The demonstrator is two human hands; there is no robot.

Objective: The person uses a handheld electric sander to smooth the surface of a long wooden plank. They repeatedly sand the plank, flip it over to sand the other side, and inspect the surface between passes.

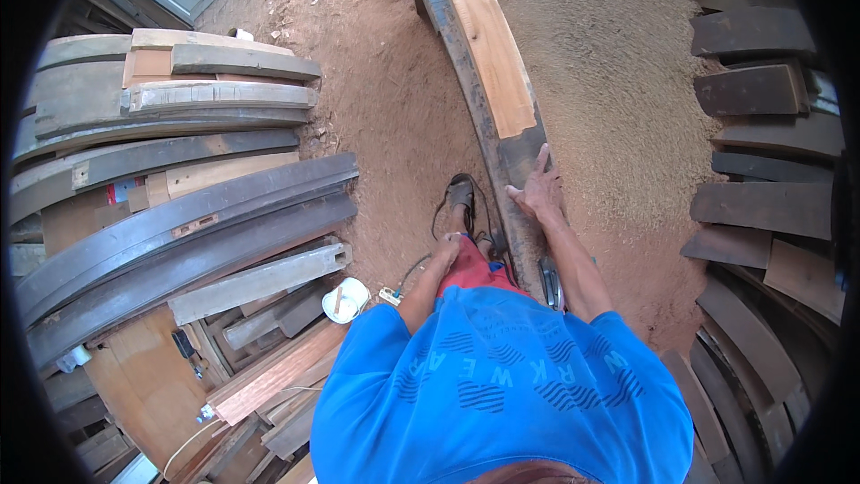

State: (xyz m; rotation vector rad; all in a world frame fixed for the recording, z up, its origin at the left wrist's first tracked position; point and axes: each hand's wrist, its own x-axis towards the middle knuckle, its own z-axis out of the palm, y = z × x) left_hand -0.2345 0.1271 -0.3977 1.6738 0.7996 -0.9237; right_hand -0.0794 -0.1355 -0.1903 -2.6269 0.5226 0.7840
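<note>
On the dark near part of a long plank, the right hand lay open, fingers spread; the left hand was at the red shorts, whether closed I could not tell. Sawdust lay rightward; timber stacks hemmed both sides, a white bucket beside the left one.

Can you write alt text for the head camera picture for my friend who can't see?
Someone in a blue shirt has their right hand on a long dark board with a pale wood stretch farther off, and their left hand at red shorts. Timber stacks line both sides of the dirt floor.
</note>
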